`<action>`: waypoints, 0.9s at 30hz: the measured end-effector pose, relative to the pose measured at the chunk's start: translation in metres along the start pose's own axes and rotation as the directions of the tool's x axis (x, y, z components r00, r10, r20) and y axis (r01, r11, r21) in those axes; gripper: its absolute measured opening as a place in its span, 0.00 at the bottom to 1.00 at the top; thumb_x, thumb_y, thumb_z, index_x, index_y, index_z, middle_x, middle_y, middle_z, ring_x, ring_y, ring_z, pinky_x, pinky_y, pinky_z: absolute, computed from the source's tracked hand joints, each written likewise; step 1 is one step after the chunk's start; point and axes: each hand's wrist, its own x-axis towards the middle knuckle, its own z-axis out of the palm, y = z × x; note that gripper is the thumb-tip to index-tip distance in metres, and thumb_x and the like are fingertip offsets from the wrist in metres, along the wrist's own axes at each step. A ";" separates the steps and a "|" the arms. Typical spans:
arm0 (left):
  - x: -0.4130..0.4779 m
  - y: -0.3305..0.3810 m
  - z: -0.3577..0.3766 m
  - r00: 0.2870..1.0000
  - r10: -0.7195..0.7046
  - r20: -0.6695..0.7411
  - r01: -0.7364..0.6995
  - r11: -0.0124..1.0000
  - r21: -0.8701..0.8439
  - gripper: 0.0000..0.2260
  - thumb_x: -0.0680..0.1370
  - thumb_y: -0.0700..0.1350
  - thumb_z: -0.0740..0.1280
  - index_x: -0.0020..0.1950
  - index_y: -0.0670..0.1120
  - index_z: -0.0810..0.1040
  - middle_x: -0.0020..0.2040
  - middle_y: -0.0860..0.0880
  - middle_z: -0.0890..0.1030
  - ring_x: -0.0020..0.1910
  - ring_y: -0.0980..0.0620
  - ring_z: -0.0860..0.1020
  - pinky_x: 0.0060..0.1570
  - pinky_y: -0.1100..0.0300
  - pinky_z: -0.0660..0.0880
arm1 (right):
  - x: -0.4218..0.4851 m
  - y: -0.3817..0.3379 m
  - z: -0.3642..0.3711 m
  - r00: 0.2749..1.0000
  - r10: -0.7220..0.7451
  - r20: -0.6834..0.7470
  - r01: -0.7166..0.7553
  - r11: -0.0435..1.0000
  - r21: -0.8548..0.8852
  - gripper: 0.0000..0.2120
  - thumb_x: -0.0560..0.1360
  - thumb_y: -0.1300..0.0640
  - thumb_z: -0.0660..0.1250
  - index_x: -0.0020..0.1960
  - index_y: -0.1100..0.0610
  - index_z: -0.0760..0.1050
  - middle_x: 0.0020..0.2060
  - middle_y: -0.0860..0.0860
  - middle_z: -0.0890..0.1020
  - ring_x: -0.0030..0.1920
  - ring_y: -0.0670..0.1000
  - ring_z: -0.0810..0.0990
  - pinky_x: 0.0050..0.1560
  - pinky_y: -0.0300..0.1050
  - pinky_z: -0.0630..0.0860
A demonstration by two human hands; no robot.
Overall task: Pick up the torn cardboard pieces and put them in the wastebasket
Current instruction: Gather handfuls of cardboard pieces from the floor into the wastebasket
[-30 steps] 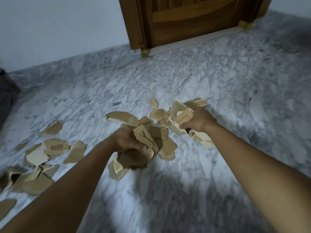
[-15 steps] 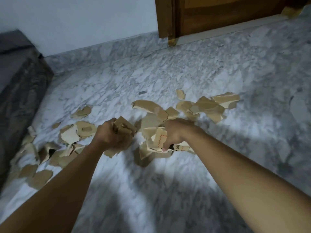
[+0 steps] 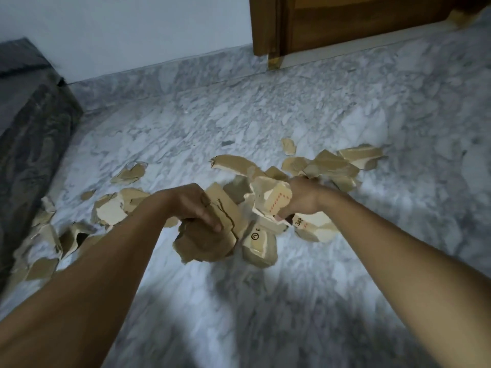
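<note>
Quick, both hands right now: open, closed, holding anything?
Left hand: closed around a bunch of brown cardboard pieces.
Right hand: closed around pale cardboard pieces.

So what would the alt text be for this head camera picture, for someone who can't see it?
A person's left hand and right hand each grip a bunch of torn cardboard pieces over a grey marble floor. More scattered pieces lie on the floor around them, and a wooden door stands at the far wall. No wastebasket is in view.
</note>
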 end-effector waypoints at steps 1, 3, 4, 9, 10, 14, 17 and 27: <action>0.003 0.006 0.009 0.999 0.003 0.036 -0.004 1.000 0.028 0.15 0.60 0.49 0.84 0.24 0.50 0.79 0.26 0.57 0.79 0.31 0.56 0.80 0.29 0.63 0.73 | -0.005 0.008 -0.014 0.999 0.037 -0.023 -0.036 0.998 0.051 0.28 0.60 0.44 0.83 0.52 0.53 0.75 0.45 0.48 0.81 0.50 0.52 0.79 0.48 0.47 0.77; 0.015 0.014 0.030 0.998 0.028 0.055 -0.032 0.998 0.058 0.13 0.59 0.51 0.84 0.29 0.50 0.82 0.30 0.55 0.82 0.37 0.53 0.82 0.31 0.61 0.75 | -0.010 0.026 -0.035 0.992 0.091 -0.083 -0.086 0.994 0.066 0.41 0.53 0.37 0.82 0.60 0.52 0.76 0.49 0.48 0.83 0.51 0.52 0.80 0.50 0.48 0.78; 0.019 0.018 0.040 0.997 0.058 0.059 -0.063 0.995 0.082 0.14 0.58 0.53 0.84 0.33 0.48 0.83 0.33 0.54 0.83 0.40 0.52 0.82 0.33 0.60 0.75 | -0.013 0.036 -0.041 0.985 0.109 -0.134 -0.101 0.993 0.059 0.46 0.48 0.34 0.81 0.62 0.49 0.75 0.50 0.48 0.83 0.51 0.52 0.81 0.51 0.48 0.79; 0.030 0.033 0.053 0.992 0.093 0.084 -0.103 0.988 0.119 0.18 0.59 0.55 0.83 0.41 0.46 0.85 0.38 0.53 0.84 0.41 0.53 0.83 0.38 0.60 0.78 | -0.023 0.069 -0.043 0.956 0.216 -0.201 -0.107 0.889 0.445 0.35 0.54 0.50 0.86 0.58 0.50 0.76 0.49 0.46 0.82 0.55 0.50 0.79 0.53 0.46 0.78; 0.030 0.036 0.050 0.990 0.098 0.105 -0.107 0.991 0.082 0.17 0.59 0.53 0.84 0.42 0.46 0.86 0.40 0.52 0.85 0.43 0.53 0.83 0.41 0.59 0.81 | -0.024 0.071 -0.038 0.954 0.238 -0.182 -0.124 0.868 0.481 0.37 0.54 0.51 0.86 0.60 0.51 0.76 0.52 0.47 0.81 0.56 0.51 0.79 0.57 0.48 0.77; 0.022 0.056 0.043 0.959 0.138 0.245 -0.139 0.990 -0.013 0.16 0.62 0.46 0.83 0.48 0.49 0.85 0.46 0.52 0.86 0.50 0.51 0.84 0.53 0.52 0.81 | -0.016 0.077 -0.012 0.946 0.310 -0.096 -0.193 0.775 0.602 0.33 0.54 0.55 0.86 0.56 0.57 0.79 0.52 0.50 0.84 0.55 0.52 0.81 0.58 0.47 0.77; 0.026 0.067 0.064 0.956 0.131 0.262 -0.163 0.982 0.101 0.27 0.63 0.48 0.83 0.59 0.48 0.79 0.55 0.53 0.83 0.57 0.50 0.81 0.56 0.54 0.79 | -0.007 0.068 0.008 0.943 0.316 -0.107 -0.210 0.811 0.546 0.35 0.57 0.56 0.85 0.60 0.57 0.74 0.54 0.52 0.82 0.55 0.53 0.79 0.55 0.46 0.77; 0.047 0.074 0.094 0.982 0.118 0.147 -0.166 0.912 0.376 0.33 0.56 0.61 0.81 0.58 0.54 0.76 0.54 0.53 0.79 0.52 0.51 0.77 0.53 0.51 0.80 | 0.006 0.040 0.023 0.940 0.313 -0.138 -0.266 0.923 0.279 0.32 0.65 0.51 0.81 0.65 0.57 0.73 0.60 0.56 0.81 0.60 0.59 0.79 0.58 0.50 0.77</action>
